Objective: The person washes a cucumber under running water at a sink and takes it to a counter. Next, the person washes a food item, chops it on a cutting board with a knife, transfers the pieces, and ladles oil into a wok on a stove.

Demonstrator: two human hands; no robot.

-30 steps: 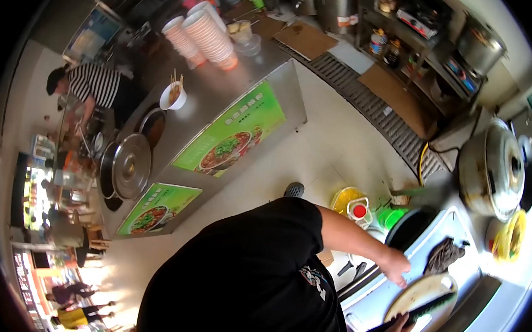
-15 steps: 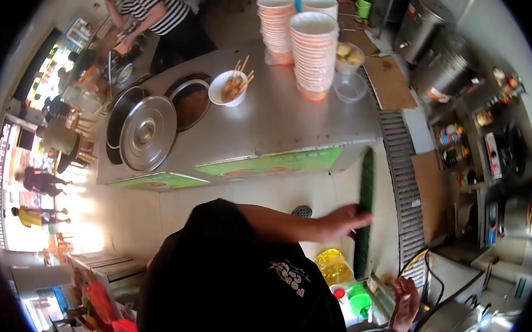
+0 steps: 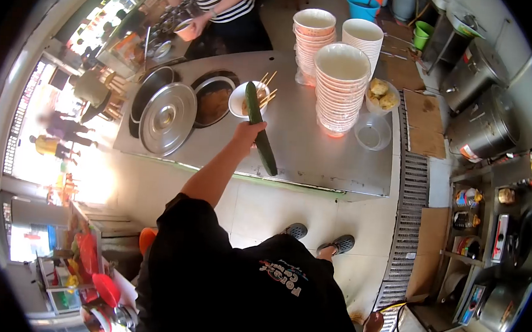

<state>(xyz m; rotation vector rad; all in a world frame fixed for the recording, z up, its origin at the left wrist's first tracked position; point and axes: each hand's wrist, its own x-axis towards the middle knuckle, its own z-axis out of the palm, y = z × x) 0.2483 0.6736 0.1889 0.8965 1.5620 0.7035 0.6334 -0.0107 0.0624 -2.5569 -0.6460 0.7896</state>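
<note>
My left hand (image 3: pixel 249 134) is wrapped around the middle of a long green cucumber (image 3: pixel 267 152), held over the steel counter. Its upper end covers part of a white bowl (image 3: pixel 237 101) containing wooden skewers (image 3: pixel 268 96) with food on them. Left of the bowl, a round steel pot (image 3: pixel 215 105) holds something brown. A steel lid (image 3: pixel 168 118) leans partly over another pot. Down at my right side is my right hand (image 3: pixel 374 323), small and near the frame's lower edge. Its fingers are not clear enough to tell whether they are closed.
Tall stacks of paper tubs (image 3: pixel 342 91) stand on the steel counter (image 3: pixel 303 159), beside a clear bowl (image 3: pixel 373 132) and a bowl of yellowish pieces (image 3: pixel 382 97). Across the counter, a person in a striped shirt (image 3: pixel 218 2) holds a tub. A floor drain grate (image 3: pixel 412 193) runs along the right.
My left hand has carried the cucumber from the low right side up and left over the counter. My right hand, earlier raised with fingers spread, is lower. The view has shifted.
</note>
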